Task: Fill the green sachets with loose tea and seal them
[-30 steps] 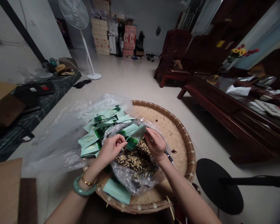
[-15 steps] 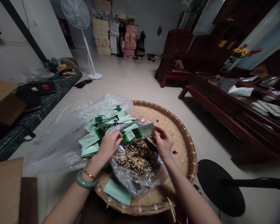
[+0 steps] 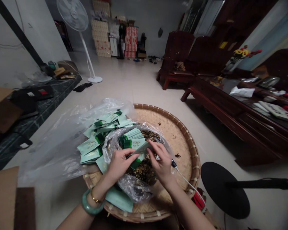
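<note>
My left hand (image 3: 118,164) and my right hand (image 3: 159,163) both pinch one small green packet (image 3: 138,150) over a clear plastic bag of dried loose leaves (image 3: 141,171). A small stack of green packets (image 3: 132,139) rests at the bag's far rim. The bag lies in a round woven bamboo tray (image 3: 180,134). A bigger heap of green packets (image 3: 98,137) lies on a large clear plastic sheet (image 3: 62,143) to the left. One more packet (image 3: 118,198) lies on the tray's near edge. A jade bangle (image 3: 90,207) circles my left wrist.
A black round stool (image 3: 224,188) stands right of the tray. A dark wooden table (image 3: 249,108) with clutter runs along the right, dark chairs (image 3: 180,54) behind it. A standing fan (image 3: 76,22), stacked boxes (image 3: 103,32) and a low dark bench (image 3: 36,102) are at left.
My right hand came back in toward the left, and both hands now close on one packet lower over the leaves. The view shifted slightly, so the tray sits nearer.
</note>
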Demonstrator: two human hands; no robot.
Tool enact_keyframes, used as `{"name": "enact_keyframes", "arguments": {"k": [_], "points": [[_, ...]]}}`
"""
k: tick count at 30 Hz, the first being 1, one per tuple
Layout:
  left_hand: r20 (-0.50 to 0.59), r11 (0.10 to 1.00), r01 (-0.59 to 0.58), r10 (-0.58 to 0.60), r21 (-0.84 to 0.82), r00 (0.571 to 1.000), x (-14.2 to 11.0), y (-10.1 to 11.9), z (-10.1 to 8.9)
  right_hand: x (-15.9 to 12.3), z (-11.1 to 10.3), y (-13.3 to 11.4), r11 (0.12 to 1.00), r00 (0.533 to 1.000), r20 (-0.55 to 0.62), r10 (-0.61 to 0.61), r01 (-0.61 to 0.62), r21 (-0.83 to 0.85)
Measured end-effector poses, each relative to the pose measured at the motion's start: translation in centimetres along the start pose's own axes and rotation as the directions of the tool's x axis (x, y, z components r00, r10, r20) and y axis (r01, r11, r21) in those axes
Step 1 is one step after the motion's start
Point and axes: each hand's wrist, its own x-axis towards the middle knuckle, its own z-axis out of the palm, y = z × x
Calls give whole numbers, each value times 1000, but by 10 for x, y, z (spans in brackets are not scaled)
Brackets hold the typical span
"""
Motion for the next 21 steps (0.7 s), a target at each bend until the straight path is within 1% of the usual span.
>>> {"name": "enact_keyframes", "arguments": {"k": [3,5,7,9,11,12,14,16,18,19,20,21], "points": [[30,991,61,-58,-117,998,-4,2,6,-2,-1,1,981,987,-3,-163,162,-110],[44,987,76,-70,-144,997,-7,3,9,-3,-2,2,970,980,-1,-200,198,-139],[30,991,63,-60,-117,998,-9,5,9,-2,-2,0,979,987,-11,-158,155,-130],[0,999,22,-23,-44,1000,-10,5,8,0,-4,-2,994,998,-31,-46,43,-105],[-29,998,-46,48,47,998,-11,5,5,2,-6,-4,991,998,-35,56,-60,-118],[-33,993,-82,85,86,996,-11,4,3,3,-8,-5,987,997,-25,73,-76,-143],[-28,984,-125,130,123,991,-9,2,0,6,-12,-6,982,1000,15,28,-25,-187],[-40,989,-106,110,101,993,-6,-1,-4,8,-16,-7,985,996,65,-58,67,-160],[-72,999,-41,43,30,996,0,-6,-7,10,-19,-7,993,992,94,-90,96,-65],[-84,1000,-3,2,-16,996,3,-9,-8,10,-19,-7,997,992,100,-73,75,-14],[-76,997,37,-42,-68,996,5,-11,-9,11,-19,-6,999,993,111,-30,26,34],[-58,989,81,-89,-121,994,7,-12,-10,10,-18,-6,995,990,136,37,-49,83]]}}
